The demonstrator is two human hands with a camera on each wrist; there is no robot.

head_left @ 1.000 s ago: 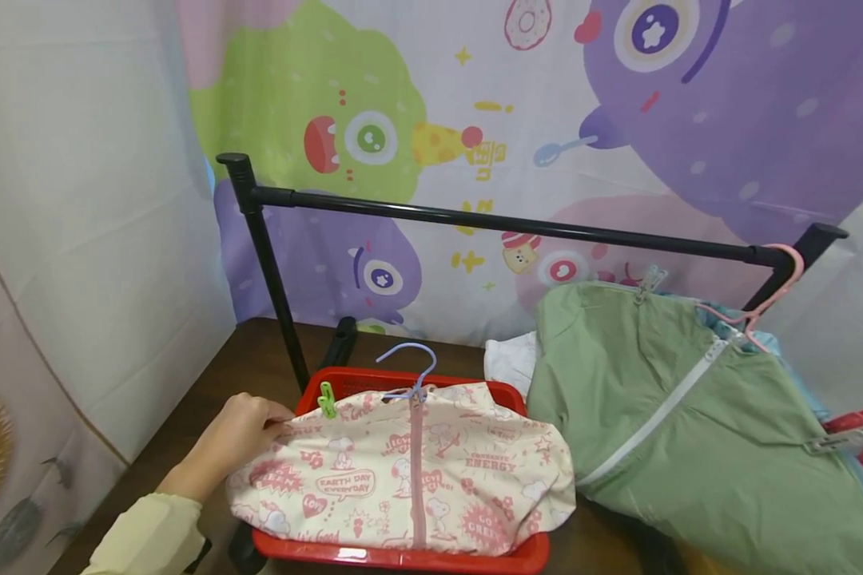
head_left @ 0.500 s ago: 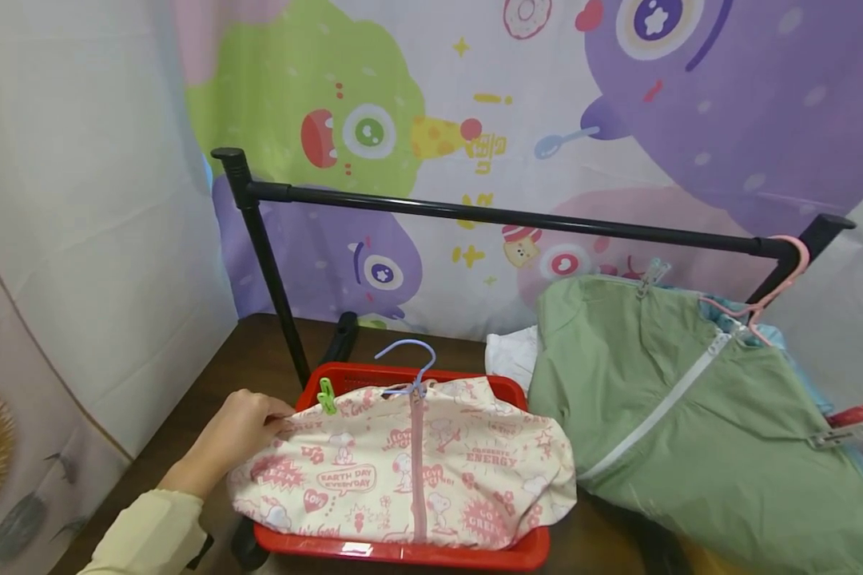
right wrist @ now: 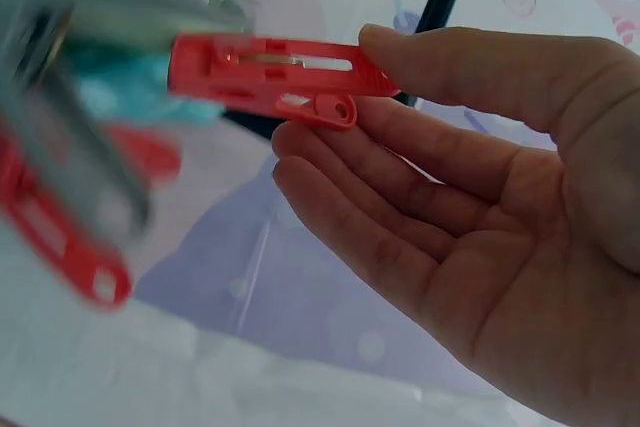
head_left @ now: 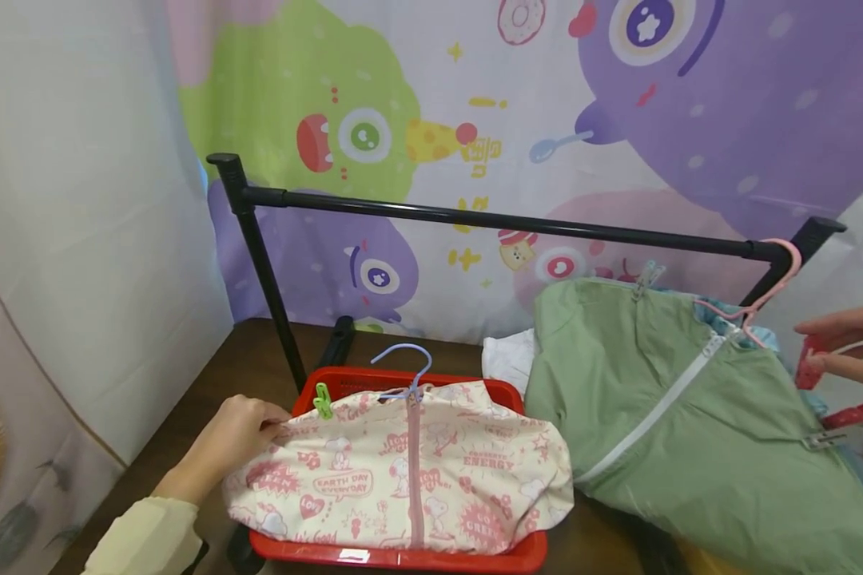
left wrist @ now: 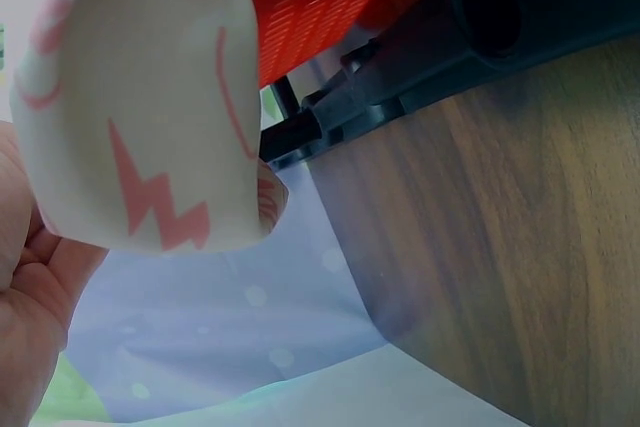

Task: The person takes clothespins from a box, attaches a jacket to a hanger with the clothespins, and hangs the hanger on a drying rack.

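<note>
A cream zip jacket with pink print (head_left: 352, 483) lies over a red basket (head_left: 359, 557). The blue hanger (head_left: 423, 369) sticks up from its collar. My left hand (head_left: 237, 435) pinches the jacket's left shoulder; in the left wrist view the printed sleeve (left wrist: 150, 127) hangs beside the fingers. Near that hand, a green clothespin (head_left: 322, 402) is clipped at the shoulder. At the far right, my right hand (head_left: 859, 351) pinches a red clothespin (right wrist: 265, 72) between thumb and fingers, its other fingers extended below. Another red clothespin (right wrist: 65, 232) and a grey clip (right wrist: 95, 137) appear blurred beside it.
A black rack (head_left: 439, 214) stands behind the basket. On its right end, a pink hanger (head_left: 789, 275) holds a green zip garment (head_left: 697, 439) with clear clothespins on it. White cloth (head_left: 509, 358) lies behind the basket on the brown wooden table (left wrist: 500, 217).
My right hand has come into the head view at the far right with a red clothespin in its fingers. The left hand keeps its hold on the jacket's shoulder.
</note>
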